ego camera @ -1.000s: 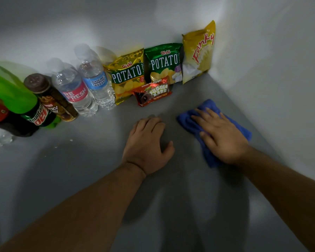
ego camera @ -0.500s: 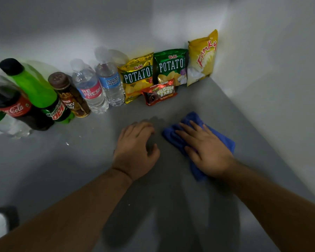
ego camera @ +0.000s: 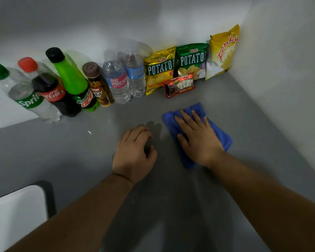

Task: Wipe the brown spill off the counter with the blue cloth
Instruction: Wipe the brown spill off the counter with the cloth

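The blue cloth (ego camera: pixel 223 138) lies on the grey counter (ego camera: pixel 258 120) near the right wall. My right hand (ego camera: pixel 196 138) presses flat on top of it, fingers spread and pointing toward the snack bags. My left hand (ego camera: pixel 133 153) rests on the bare counter just left of the cloth, fingers curled, holding nothing. No brown spill shows on the counter around the cloth; whatever lies under the cloth is hidden. A small wet glint (ego camera: pixel 89 132) sits left of my left hand.
Along the back wall stand several bottles, from the Sprite bottle (ego camera: pixel 29 100) to a water bottle (ego camera: pixel 135 77). Right of these are two potato chip bags (ego camera: pixel 160 70), a red fudge bar pack (ego camera: pixel 180 86) and a yellow bag (ego camera: pixel 223 51). A white object (ego camera: pixel 15 215) sits bottom left.
The view has swung left, bringing more bottles and the white object into sight. My right hand has slid the cloth a little to the left. My left hand's fingers have curled in more.
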Tool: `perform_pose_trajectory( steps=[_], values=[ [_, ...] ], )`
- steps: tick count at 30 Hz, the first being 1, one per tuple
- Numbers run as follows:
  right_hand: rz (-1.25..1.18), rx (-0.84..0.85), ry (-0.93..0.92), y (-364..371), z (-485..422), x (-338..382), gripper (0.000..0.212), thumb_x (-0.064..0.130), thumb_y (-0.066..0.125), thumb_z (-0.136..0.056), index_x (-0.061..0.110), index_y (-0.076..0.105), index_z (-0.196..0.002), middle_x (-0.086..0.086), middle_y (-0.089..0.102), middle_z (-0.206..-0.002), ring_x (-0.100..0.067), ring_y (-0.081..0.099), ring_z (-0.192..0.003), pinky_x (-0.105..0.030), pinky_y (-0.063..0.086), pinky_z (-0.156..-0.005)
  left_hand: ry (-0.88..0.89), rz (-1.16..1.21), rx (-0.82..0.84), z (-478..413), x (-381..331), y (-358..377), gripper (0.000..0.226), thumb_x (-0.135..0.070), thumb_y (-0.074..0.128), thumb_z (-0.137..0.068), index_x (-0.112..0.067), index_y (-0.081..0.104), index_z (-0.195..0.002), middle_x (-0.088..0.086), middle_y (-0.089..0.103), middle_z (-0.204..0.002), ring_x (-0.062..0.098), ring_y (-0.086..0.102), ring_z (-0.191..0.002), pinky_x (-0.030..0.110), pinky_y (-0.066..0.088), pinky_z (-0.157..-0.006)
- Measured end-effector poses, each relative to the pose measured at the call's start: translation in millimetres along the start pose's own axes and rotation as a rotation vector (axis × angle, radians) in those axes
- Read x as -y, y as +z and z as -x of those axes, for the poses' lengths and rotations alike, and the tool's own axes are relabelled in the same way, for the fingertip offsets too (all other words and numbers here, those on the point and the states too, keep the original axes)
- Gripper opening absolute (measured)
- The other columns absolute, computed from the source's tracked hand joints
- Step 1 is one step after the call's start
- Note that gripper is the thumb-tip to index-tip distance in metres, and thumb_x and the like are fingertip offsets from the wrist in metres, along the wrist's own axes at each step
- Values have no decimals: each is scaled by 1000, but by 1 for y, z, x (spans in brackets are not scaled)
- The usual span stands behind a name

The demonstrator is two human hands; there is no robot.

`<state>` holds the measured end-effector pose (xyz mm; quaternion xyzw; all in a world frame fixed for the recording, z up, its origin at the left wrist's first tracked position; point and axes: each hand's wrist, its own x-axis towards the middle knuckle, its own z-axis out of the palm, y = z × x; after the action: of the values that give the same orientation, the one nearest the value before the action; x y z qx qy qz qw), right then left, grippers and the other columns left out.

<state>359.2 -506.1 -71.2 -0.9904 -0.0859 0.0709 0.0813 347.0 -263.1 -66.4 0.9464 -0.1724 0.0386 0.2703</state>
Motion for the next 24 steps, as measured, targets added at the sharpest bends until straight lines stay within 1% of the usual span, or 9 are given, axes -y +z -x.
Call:
perform_pose_trajectory(
  steps=[3,5,8,11,13,15,17,21,24],
  values=[
    [-54,47,-213,-4,35,-18,59,51,32,-104,33,30,-161,9,21,-171,-21,9,-160,-46,5,-127,-35,11,-2,10,6,-8,34,-21,64,-84,-12,68,-116,7,66,-130,29,58,-123,47,48,-107],
    [-59,33,-216,-7,43,-34,58,51,34,-104,34,34,-160,10,24,-170,-20,14,-159,-50,12,-126,-62,11,-11,15,13,-15,33,-23,63,-85,-14,68,-116,6,65,-131,28,58,-124,46,47,-108],
    [-31,-27,-38,-6,27,-29,59,50,31,-104,34,31,-161,7,23,-171,-26,16,-159,-55,13,-126,-108,-5,-42,23,27,-22,30,-20,65,-84,-14,68,-113,5,66,-128,27,57,-121,43,47,-108],
    [-1,-67,184,3,-10,6,61,49,28,-105,30,25,-163,3,16,-173,-32,9,-159,-59,7,-125,-105,-28,-27,32,37,-24,32,-18,66,-83,-13,69,-115,5,66,-128,28,56,-124,41,45,-109],
    [13,-45,257,6,-33,37,63,50,25,-105,29,17,-164,1,10,-174,-35,3,-159,-62,6,-125,-79,-44,-14,34,39,-22,32,-18,66,-83,-12,69,-114,7,66,-128,30,56,-123,44,47,-107],
    [23,-30,188,10,-41,65,64,51,22,-105,28,14,-165,-1,8,-174,-35,2,-159,-61,5,-125,-61,-72,-19,34,38,-20,31,-19,65,-82,-11,69,-112,8,66,-127,32,57,-121,47,48,-104],
    [14,-14,27,11,-29,80,64,50,21,-104,30,17,-164,2,11,-174,-31,3,-160,-57,4,-126,-58,-90,-28,34,38,-20,32,-21,63,-82,-10,69,-111,10,65,-126,33,57,-120,49,47,-104],
    [-49,53,-287,1,6,48,57,40,37,-104,27,37,-160,4,27,-170,-26,14,-159,-53,9,-128,-49,-93,-41,36,37,-20,33,-22,59,-80,-10,68,-110,10,65,-126,34,57,-120,48,47,-103],
    [-75,16,-223,-7,8,22,54,35,43,-103,26,43,-157,1,33,-167,-29,22,-157,-61,17,-125,-55,-104,-27,35,35,-21,34,-23,59,-79,-12,67,-109,9,64,-126,33,56,-118,46,47,-102]
  ],
)
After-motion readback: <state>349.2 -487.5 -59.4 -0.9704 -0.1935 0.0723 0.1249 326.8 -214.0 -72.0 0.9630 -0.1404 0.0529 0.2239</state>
